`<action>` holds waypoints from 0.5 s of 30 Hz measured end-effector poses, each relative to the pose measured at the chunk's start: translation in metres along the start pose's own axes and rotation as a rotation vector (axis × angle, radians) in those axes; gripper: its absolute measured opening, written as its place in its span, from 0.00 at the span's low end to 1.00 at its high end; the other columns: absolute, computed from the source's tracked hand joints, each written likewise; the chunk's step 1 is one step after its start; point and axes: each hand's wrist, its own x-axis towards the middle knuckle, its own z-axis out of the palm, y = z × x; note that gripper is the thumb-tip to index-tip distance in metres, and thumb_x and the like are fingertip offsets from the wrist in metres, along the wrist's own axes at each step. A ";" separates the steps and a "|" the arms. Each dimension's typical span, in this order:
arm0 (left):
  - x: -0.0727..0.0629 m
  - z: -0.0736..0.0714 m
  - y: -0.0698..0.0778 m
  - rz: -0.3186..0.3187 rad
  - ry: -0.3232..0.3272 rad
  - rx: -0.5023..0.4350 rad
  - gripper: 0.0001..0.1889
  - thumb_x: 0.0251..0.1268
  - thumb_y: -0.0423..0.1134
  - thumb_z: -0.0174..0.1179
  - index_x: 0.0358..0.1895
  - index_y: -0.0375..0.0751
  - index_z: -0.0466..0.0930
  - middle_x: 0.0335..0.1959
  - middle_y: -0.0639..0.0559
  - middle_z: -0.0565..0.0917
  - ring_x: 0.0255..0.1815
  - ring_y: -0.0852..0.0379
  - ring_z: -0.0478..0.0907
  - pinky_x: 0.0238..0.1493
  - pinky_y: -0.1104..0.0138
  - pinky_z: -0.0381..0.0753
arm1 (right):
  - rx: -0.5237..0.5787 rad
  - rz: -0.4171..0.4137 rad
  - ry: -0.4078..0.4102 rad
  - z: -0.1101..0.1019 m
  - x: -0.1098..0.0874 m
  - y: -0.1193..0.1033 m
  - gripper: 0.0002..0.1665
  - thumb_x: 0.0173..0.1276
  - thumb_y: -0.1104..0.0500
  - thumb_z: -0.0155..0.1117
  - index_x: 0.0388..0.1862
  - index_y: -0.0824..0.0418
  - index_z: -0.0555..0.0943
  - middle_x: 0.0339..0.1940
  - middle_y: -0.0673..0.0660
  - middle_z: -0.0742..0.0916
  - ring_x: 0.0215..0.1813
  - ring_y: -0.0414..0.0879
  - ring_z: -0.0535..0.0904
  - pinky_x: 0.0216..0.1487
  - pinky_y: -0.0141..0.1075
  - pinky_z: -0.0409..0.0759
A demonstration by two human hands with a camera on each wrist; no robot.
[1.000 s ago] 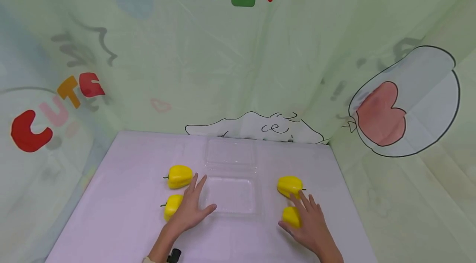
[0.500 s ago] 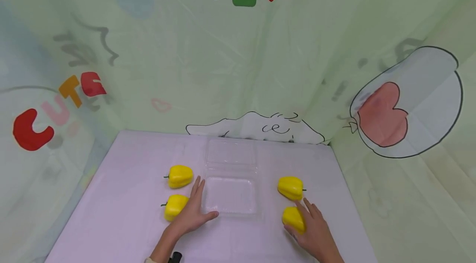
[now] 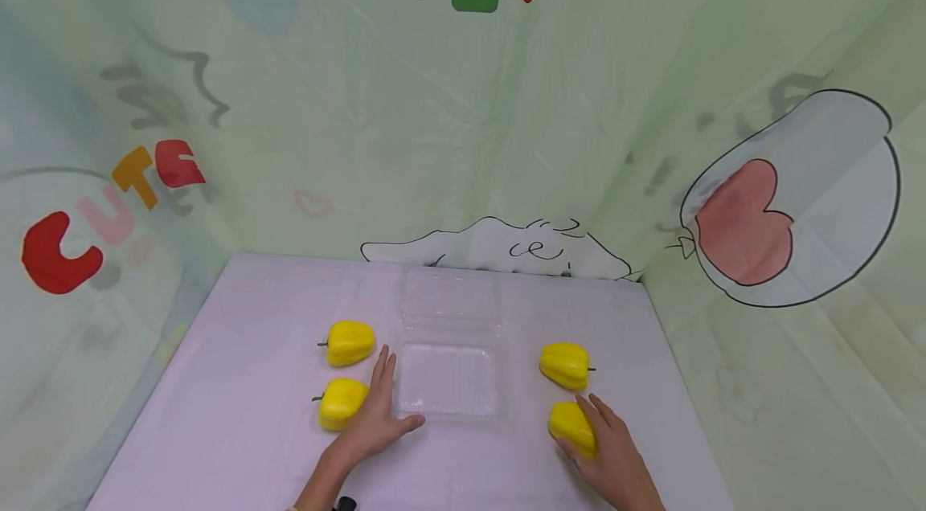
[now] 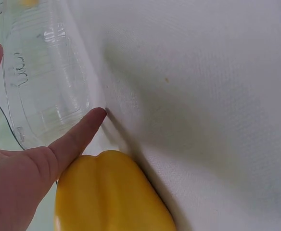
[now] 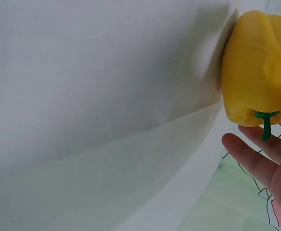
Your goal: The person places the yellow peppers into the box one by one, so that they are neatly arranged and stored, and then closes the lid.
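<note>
Left hand (image 3: 374, 420) wide, can't tell if right hand (image 3: 610, 448) grips; loose pinch could drop that glossy, blocky yellow pepper (image 3: 571, 427).

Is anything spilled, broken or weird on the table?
Nothing looks spilled or broken. The yellow peppers lie two on each side of the clear open box. One small odd thing: in the left wrist view, a tiny brownish speck stands out on the pale tabletop.

The pale table (image 3: 231, 414) in front of me carries a clear plastic box (image 3: 448, 382), lying open near the middle. Two yellow peppers (image 3: 350, 343) sit to its left, and two more peppers (image 3: 565, 365) to its right.
</note>
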 end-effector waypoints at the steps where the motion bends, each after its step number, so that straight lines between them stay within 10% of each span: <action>1: 0.000 0.000 0.000 -0.002 0.000 0.000 0.64 0.59 0.44 0.79 0.87 0.34 0.38 0.90 0.40 0.29 0.90 0.33 0.40 0.85 0.35 0.53 | 0.005 0.000 -0.001 0.000 0.000 0.000 0.50 0.68 0.40 0.74 0.81 0.60 0.68 0.81 0.72 0.69 0.77 0.73 0.69 0.74 0.72 0.72; 15: 0.002 0.001 -0.002 -0.016 0.005 0.026 0.65 0.59 0.44 0.78 0.87 0.32 0.36 0.90 0.41 0.29 0.91 0.36 0.40 0.87 0.39 0.52 | 0.063 -0.029 0.003 0.000 0.000 0.003 0.44 0.71 0.50 0.74 0.81 0.62 0.69 0.78 0.71 0.74 0.74 0.70 0.74 0.75 0.68 0.73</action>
